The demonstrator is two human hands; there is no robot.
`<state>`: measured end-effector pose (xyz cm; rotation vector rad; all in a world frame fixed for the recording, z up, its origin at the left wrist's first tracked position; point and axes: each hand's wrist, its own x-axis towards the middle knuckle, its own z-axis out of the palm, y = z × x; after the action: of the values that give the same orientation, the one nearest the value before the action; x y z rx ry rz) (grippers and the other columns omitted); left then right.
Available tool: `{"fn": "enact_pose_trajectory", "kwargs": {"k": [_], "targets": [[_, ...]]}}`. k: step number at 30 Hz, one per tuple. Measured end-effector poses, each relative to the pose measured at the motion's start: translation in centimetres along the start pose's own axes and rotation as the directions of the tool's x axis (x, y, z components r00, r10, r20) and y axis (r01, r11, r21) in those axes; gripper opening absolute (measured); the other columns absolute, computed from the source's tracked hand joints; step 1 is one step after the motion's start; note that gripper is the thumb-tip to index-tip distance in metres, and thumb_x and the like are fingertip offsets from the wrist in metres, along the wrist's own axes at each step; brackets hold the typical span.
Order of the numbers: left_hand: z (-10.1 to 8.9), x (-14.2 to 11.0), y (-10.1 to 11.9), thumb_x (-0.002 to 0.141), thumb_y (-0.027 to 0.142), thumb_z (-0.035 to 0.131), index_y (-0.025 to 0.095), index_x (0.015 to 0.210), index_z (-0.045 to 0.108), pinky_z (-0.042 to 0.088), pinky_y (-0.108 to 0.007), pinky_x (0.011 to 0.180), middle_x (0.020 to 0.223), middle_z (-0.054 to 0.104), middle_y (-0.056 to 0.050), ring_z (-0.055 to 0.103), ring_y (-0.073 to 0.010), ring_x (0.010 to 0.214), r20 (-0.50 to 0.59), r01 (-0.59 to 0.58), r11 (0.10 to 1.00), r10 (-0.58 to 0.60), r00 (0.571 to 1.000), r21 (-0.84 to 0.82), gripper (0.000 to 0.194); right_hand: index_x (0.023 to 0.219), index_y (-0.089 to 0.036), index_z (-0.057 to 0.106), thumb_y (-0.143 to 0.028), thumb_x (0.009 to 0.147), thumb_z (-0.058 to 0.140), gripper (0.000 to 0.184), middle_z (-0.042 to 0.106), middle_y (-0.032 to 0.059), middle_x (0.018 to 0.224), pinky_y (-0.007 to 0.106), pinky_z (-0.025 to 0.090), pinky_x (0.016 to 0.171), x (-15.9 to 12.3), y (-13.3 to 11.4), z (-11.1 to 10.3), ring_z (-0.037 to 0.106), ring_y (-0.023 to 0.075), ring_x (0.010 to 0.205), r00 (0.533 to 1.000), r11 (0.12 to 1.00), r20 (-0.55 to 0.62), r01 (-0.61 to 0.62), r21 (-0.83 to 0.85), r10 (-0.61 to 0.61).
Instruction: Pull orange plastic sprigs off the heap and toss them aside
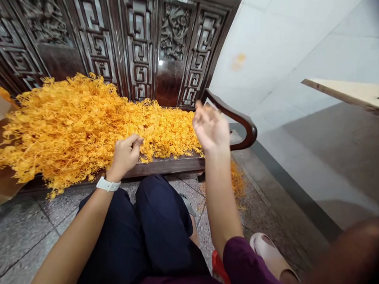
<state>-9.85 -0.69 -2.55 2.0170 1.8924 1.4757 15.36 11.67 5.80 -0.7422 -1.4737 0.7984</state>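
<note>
left hand (126, 156) curled, right hand (212, 128) loosely open; both holds unclear; armrest (250, 129) just beyond; yellow flowers (78, 121) crowd the bench (170, 166)

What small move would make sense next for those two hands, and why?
Perhaps bring the right hand over to the left hand: the right is blurred and apart from the left, near the bench's armrest, while the left is closed in front of the yellow flowers. I can't tell whether either holds a piece.

Left hand (124, 158) in a loose fist, right hand (211, 129) (blurred) a little farther forward
</note>
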Motion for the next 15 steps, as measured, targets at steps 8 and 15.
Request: {"fn": "enact_pose_trajectory", "kwargs": {"k": [8,15], "targets": [[0.6,-1.1,1.7,0.105,0.035,0.051,0.019,0.068,0.050,0.029,-0.030,0.059,0.058,0.046,0.002,0.044,-0.0131,0.054,0.199,-0.039,0.991,0.064,0.978,-0.130,0.040,0.095,-0.023,0.076,-0.026,0.085,0.070,0.012,0.056,-0.0015,0.073,0.025,0.041,0.059,-8.4,-1.1,-0.9,0.049,0.0090,0.062,0.959,0.815,-0.064,-0.199,0.544,0.277],[1.9,-0.9,3.0,0.102,0.051,0.060,0.017,0.078,0.066,0.045,-0.028,0.065,0.083,0.067,-0.007,0.058,-0.0159,0.070,0.301,0.245,0.707,-0.048,0.952,-0.664,0.042,0.098,-0.024,0.078,-0.029,0.088,0.074,0.012,0.063,-0.0006,0.084,0.026,0.043,0.066,-11.1,1.2,-0.2,0.054,0.0104,0.071,0.943,0.900,-0.091,-0.273,0.341,0.321]]}}
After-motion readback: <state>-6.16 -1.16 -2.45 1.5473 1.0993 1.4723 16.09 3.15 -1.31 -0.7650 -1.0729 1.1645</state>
